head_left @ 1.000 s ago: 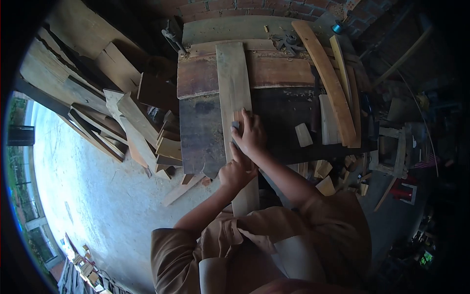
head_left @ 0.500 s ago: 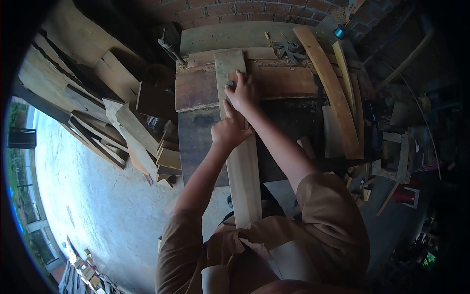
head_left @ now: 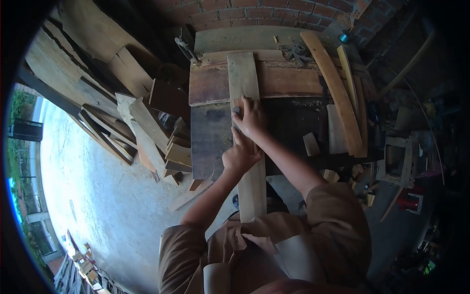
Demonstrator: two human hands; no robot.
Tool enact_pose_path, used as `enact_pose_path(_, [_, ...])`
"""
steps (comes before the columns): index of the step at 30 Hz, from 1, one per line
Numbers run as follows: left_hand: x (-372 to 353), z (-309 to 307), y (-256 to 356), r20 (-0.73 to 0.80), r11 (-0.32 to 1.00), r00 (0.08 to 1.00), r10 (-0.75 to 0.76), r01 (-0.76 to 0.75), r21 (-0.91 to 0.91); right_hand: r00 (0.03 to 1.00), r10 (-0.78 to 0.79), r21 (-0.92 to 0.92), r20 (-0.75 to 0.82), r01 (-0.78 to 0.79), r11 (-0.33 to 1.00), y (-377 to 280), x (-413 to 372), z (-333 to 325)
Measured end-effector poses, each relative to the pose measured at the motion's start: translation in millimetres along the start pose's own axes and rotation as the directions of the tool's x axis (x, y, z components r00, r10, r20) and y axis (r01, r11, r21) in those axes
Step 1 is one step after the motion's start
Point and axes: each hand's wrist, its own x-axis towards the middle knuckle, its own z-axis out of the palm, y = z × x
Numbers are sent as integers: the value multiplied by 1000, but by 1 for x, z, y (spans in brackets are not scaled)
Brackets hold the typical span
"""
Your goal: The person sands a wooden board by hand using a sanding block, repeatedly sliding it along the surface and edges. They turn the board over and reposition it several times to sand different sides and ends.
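Note:
A long pale board [head_left: 252, 188] runs from the back of the workbench toward my body. Both hands are on a small wooden tool that lies on the board and is mostly covered by them; a dark block [head_left: 236, 110] sticks out near its front. My right hand [head_left: 252, 117] is closed round the front part of the tool. Just behind it, nearer my body, my left hand [head_left: 239, 154] grips the rear part, its index finger stretched forward along the side.
On the workbench [head_left: 208, 132] lie a curved plank [head_left: 333, 88], a thin yellowish strip [head_left: 346, 73], a small wood block [head_left: 311, 144] and a dark metal tool [head_left: 296, 55]. Boards [head_left: 139, 112] are stacked at the left. A brick wall [head_left: 245, 13] stands behind.
Both hands have moved back along the board toward my body, with the tool under them. The whole view has shifted slightly, so the bench appears farther right.

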Motion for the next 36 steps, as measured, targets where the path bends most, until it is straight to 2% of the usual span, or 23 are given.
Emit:
enact_pose_path(2, [-63,29,-14,50,1000,999,6,-6,-13,994,62,87,93,-70,994,-14,-71,-19])
enact_pose_path(4, [-110,62,-30,41,997,998,56,-53,-54,995,75,51,71,-78,996,-22,-127,-29])
enact_pose_path(7, [-133,72,-36,39,996,997,68,-65,-67,1000,23,55,4,-23,998,-27,-151,-33])
enact_pose_path(9, [-127,68,-30,90,999,996,19,-16,-39,998,32,76,48,-36,996,-25,-144,-29])
enact_pose_path(10, [-120,59,-25,110,999,994,-12,15,-29,998,22,69,53,-26,997,-25,-136,-28])
enact_pose_path(15, [-52,29,-20,40,998,998,41,-40,-44,998,64,38,4,-64,997,-16,-62,-8])
enact_pose_path(19, [37,-9,-16,-49,997,995,83,-83,-4,992,129,85,10,-130,988,-9,35,8])
enact_pose_path(20, [66,-18,-16,-94,995,990,102,-102,6,994,91,81,-60,-86,993,-3,66,21])
enact_pose_path(22, [120,-48,-9,-91,995,992,90,-86,39,987,158,15,14,-158,987,-4,131,31])
enact_pose_path(23, [145,-59,-8,-122,996,989,89,-85,41,982,168,-77,90,-161,984,-7,160,25])
enact_pose_path(26, [192,-70,-11,-208,994,972,108,-99,53,970,229,-21,82,-228,974,-7,200,37])
enact_pose_path(28, [179,-66,-15,-199,995,975,101,-99,21,979,200,-26,40,-199,980,-6,197,39])
enact_pose_path(30, [155,-70,-15,-117,995,989,90,-84,55,981,195,9,8,-195,981,-8,172,37])
enact_pose_path(31, [134,-59,-12,-105,998,994,27,-20,60,989,145,31,5,-145,989,-8,149,38])
enact_pose_path(34, [32,-15,-15,-69,999,996,-50,48,-23,995,38,48,93,-43,998,-25,41,8])
enact_pose_path(35, [-7,5,-23,-23,999,999,-34,33,-21,999,-9,46,42,7,999,-27,-5,3])
enact_pose_path(36, [-46,25,-32,-19,1000,1000,9,-9,-21,996,15,77,86,-22,997,-28,-51,1])
